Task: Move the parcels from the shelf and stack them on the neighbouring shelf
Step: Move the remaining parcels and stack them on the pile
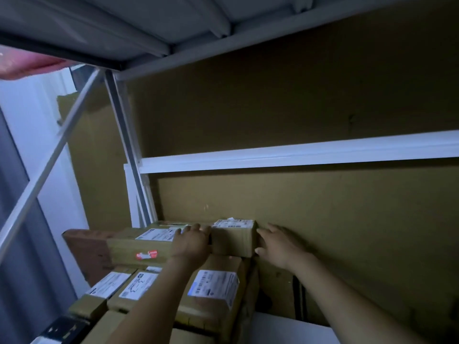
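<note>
A small brown parcel [234, 238] with a white label on top sits at the top right of a stack of cardboard parcels. My left hand [192, 243] lies against its left side, fingers curled over the top edge. My right hand [279, 243] presses its right side with fingers fairly straight. Left of it lies a longer parcel [139, 247] with a red sticker. Below them sit several labelled parcels, one being a wide box [213, 291].
A white metal shelf beam [298, 155] runs across above the stack, with a grey upright [124, 135] and a diagonal brace at left. Brown cardboard backing [347, 219] covers the wall. White shelf surface [285, 328] shows at the lower right.
</note>
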